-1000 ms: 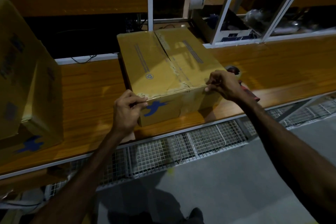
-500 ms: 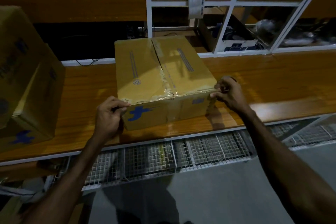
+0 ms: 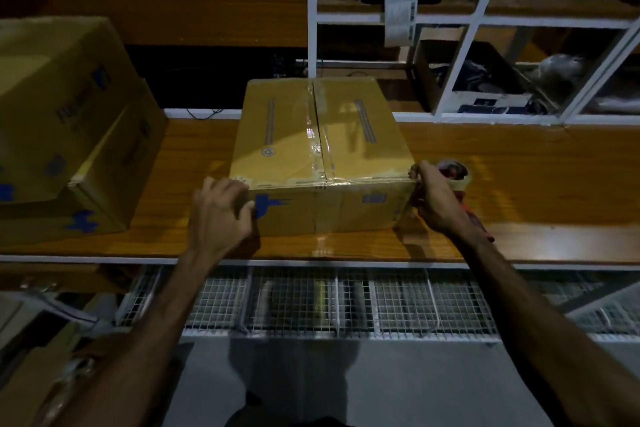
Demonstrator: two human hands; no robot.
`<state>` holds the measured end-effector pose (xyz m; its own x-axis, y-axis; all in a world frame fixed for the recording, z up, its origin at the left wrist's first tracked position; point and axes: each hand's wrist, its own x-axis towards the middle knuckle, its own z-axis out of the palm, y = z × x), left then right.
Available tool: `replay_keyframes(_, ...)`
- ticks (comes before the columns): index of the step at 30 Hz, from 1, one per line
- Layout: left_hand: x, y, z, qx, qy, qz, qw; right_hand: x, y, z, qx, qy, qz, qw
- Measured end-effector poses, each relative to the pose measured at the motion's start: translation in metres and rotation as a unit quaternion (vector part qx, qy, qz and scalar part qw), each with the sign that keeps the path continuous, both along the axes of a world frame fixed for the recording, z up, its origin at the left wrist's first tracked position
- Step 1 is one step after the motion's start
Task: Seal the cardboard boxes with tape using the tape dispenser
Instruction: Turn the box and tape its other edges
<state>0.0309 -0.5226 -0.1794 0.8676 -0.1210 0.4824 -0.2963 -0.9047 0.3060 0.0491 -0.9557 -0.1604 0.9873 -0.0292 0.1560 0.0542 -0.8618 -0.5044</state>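
At the far left, two stacked cardboard boxes (image 3: 65,135) with blue markings sit on the wooden bench (image 3: 519,191), well apart from the left hand (image 3: 221,215). That hand rests on the near-left top corner of the cardboard box (image 3: 311,156) in the middle of the bench, fingers bent over the corner edge and thumb against the front face beside the blue logo (image 3: 268,204). Half a second ago it pinched lower on the front left edge; now it sits higher and covers the corner. Between the hands, clear tape (image 3: 320,135) runs along the box's centre seam, and another strip lies along the top front edge. The box now sits squarer to the bench edge than in the earlier frames, where it was turned at an angle. At the near-right top corner, the right hand (image 3: 438,201) grips the tape dispenser (image 3: 457,173), its fingers curled round the red handle, the thumb at the box corner. The dispenser's tape roll shows just beyond the knuckles, touching the box's right side; half a second ago the hand hid it almost entirely. Behind, white shelving (image 3: 460,45) holds dim clutter.
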Motion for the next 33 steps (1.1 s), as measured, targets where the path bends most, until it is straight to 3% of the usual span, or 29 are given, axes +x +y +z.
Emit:
replay_keyframes(2, -0.008, -0.025, 0.012, 0.084, 0.008, 0.009, 0.996, -0.004, 0.001, 0.002, -0.061, 0.035, 0.026, 0.997)
replay_keyframes(5, -0.007, -0.08, 0.027, 0.1, 0.063, -0.089, 0.989, -0.011, 0.027, 0.011, -0.096, -0.055, 0.012, 0.994)
replay_keyframes(8, 0.013, -0.123, 0.034, 0.114, 0.123, -0.142, 0.975, -0.004, 0.076, 0.023, -0.077, -0.125, 0.076, 0.986)
replay_keyframes(11, 0.037, -0.14, 0.046, 0.124, 0.17, -0.143, 0.967, 0.007, 0.11, 0.021, -0.039, -0.09, 0.132, 0.986)
replay_keyframes(15, 0.076, -0.14, 0.05, 0.171, 0.221, -0.156, 0.947, 0.009, 0.126, 0.007, -0.001, -0.104, 0.076, 0.992)
replay_keyframes(22, 0.212, -0.139, 0.036, 0.263, 0.274, -0.155, 0.912, 0.049, 0.143, 0.021, -0.034, -0.071, 0.03, 0.996)
replay_keyframes(26, 0.292, -0.14, 0.026, 0.255, 0.29, -0.124, 0.914, 0.08, 0.152, 0.023, -0.049, 0.011, 0.01, 0.999)
replay_keyframes(33, 0.399, -0.133, 0.025, 0.242, 0.24, -0.094, 0.935, 0.099, 0.153, 0.02, -0.075, 0.031, 0.002, 0.997)
